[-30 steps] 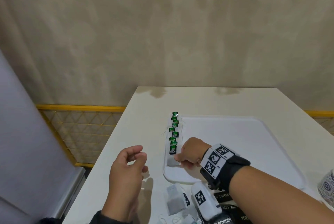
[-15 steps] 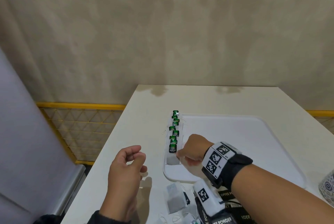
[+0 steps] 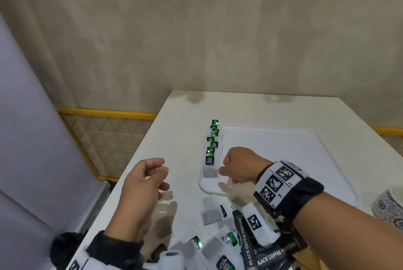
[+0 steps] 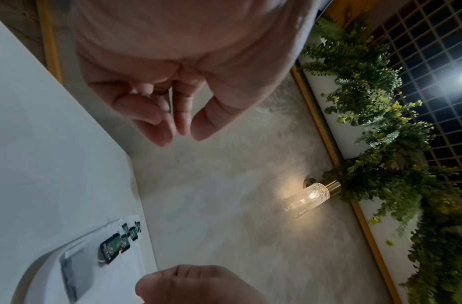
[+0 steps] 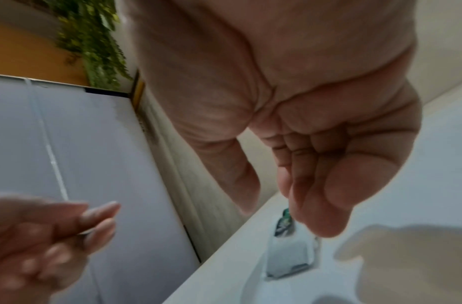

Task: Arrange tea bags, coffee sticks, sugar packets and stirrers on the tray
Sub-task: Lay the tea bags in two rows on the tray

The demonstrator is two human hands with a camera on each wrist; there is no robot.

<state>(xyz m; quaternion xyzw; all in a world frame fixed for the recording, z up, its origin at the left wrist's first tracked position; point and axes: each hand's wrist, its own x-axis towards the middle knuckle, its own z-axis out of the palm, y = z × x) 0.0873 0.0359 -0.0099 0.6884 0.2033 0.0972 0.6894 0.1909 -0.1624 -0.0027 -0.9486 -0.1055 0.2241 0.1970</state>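
A white tray (image 3: 283,160) lies on the table, with a row of tea bags (image 3: 212,139) with green tags along its left edge. The nearest tea bag (image 3: 209,172) lies flat at the tray's near-left corner; it also shows as tea bag (image 5: 287,253) and tea bag (image 4: 76,273). My right hand (image 3: 224,166) hovers just right of it, fingers loosely curled, thumb apart, holding nothing (image 5: 276,205). My left hand (image 3: 160,166) hangs over the table left of the tray, loosely curled and empty (image 4: 183,131).
A loose heap of tea bags (image 3: 210,213) and black coffee powder sticks (image 3: 246,245) lies at the table's near edge under my right wrist. A patterned cup (image 3: 388,206) stands at the right. A wall with a yellow rail (image 3: 104,114) runs beyond the table's left edge.
My right hand has lifted off the nearest tea bag and drawn slightly right, leaving the bag on the tray. The left hand has barely moved.
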